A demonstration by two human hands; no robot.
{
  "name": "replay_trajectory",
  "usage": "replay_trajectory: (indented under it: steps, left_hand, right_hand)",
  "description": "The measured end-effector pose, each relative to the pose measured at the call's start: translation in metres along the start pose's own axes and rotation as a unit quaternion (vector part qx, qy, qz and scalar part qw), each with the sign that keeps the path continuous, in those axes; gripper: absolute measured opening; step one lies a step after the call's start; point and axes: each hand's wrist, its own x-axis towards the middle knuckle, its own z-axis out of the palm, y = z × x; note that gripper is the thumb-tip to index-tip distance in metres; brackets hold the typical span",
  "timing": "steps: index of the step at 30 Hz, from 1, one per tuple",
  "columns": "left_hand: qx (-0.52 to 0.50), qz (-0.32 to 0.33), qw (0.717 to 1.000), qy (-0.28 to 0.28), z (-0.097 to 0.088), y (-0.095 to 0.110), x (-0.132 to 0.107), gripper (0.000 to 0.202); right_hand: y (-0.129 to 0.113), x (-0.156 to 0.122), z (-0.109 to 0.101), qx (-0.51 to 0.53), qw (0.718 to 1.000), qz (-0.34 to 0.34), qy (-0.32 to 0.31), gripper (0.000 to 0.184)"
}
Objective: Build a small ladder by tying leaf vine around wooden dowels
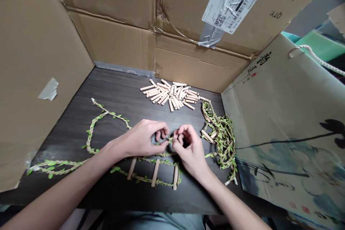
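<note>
My left hand (pixel 145 138) and my right hand (pixel 191 151) meet over the middle of the table. Each pinches a short stretch of leafy twine (pixel 170 139), braided tan cord with small green leaves. My fingers hide part of it. Just below them lies a small rope ladder (pixel 145 178) made of the same twine. Its wooden rungs (pixel 155 173) are spaced apart, and three of them show. A loop of the twine (pixel 91 129) curves out to the left, partly under my left forearm. More strands (pixel 59 167) reach the table's left edge.
Many short wooden dowels with holes (pixel 175 93) are heaped at the back. On the right lies a tangled pile of leafy twine (pixel 223 138) with a few dowels in it. Cardboard walls (pixel 121 43) enclose the back and left; a printed paper bag (pixel 269 122) stands right.
</note>
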Motion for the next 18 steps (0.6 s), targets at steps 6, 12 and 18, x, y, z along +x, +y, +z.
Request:
replay_trajectory:
  steps: [6,12,18]
  left_hand:
    - [-0.005,-0.040,0.994,-0.106,-0.012,0.005,-0.001,0.033]
    - [-0.053,-0.061,0.988,-0.131,-0.022,0.007,0.000,0.037]
    - [-0.045,-0.064,0.985,-0.154,-0.026,0.006,0.000,0.038]
  right_hand:
    - [-0.009,0.001,-0.003,-0.092,0.992,-0.084,0.020,0.016]
    - [-0.011,0.010,-0.013,-0.177,0.956,-0.209,-0.104,0.028]
    - [-0.004,0.015,-0.012,-0.182,0.958,-0.199,-0.095,0.006]
